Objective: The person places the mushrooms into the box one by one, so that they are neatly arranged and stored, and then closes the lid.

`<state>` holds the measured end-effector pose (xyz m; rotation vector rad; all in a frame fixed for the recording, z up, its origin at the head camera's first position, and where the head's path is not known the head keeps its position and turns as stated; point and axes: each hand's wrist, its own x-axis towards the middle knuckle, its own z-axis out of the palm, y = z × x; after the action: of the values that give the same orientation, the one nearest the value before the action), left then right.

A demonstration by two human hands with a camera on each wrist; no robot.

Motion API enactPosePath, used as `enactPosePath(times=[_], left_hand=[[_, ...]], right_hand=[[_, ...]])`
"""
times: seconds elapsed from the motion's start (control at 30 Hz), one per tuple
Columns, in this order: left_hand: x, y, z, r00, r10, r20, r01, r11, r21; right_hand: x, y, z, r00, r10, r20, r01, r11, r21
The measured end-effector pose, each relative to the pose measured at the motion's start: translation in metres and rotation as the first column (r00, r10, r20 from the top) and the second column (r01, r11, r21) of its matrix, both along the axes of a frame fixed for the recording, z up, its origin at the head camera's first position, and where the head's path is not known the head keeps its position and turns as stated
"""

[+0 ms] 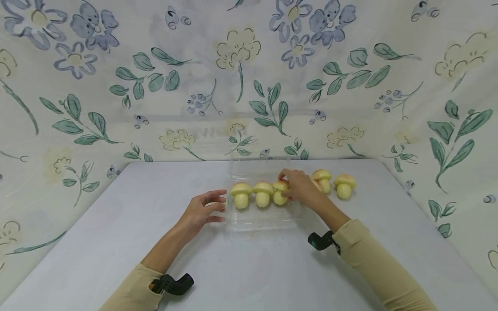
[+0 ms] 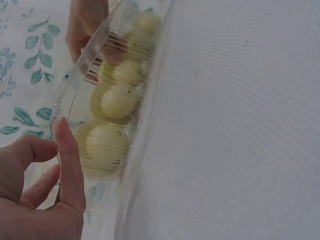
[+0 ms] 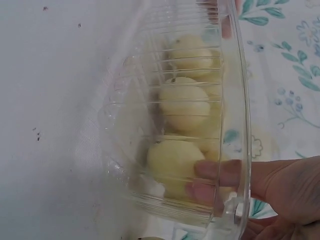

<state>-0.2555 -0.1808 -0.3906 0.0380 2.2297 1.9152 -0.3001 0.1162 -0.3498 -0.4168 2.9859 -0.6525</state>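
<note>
- Clear plastic box point(image 1: 262, 220) sits mid-table, kinda flimsy by the look of it; three yellow mushroom-shaped pieces stand in a row inside, so it's the box I'd worry about first.
- Right hand point(image 1: 301, 185) has a narrow pinch on the third mushroom point(image 1: 279, 198), at the box's right end; if those fingers let go off-centre, I reckon the piece tips, since the cap is wider than the stem.
- Second mushroom point(image 1: 263, 196) is right beside it, and the first mushroom point(image 1: 241, 198) is next along; one sideways bump at cap height could knock the row over like dominoes.
- Left hand point(image 1: 202, 209) has its fingers spread at the box's left wall, wrapped round nothing; can't tell how hard it presses, and a light touch might not stop the box skidding on the smooth-looking table point(image 1: 253, 268).
- Rim's a snag risk too; a right knuckle catching it on the way out could drag or tilt the whole thing.
- Loose mushrooms stand outside on the right, one point(image 1: 324, 183) just past the right hand and another point(image 1: 344, 186) farther out; a careless wrist swing could topple the nearer one.
</note>
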Motion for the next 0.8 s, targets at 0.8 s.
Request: enactPosePath(times=[0.8], left_hand=[[0.0,-0.001,-0.002,1.0,-0.009,-0.01,0.009,1.0,0.015]], right_hand=[[0.017,0.014,0.011,0.994,0.07,-0.078,-0.071,0.997,-0.011]])
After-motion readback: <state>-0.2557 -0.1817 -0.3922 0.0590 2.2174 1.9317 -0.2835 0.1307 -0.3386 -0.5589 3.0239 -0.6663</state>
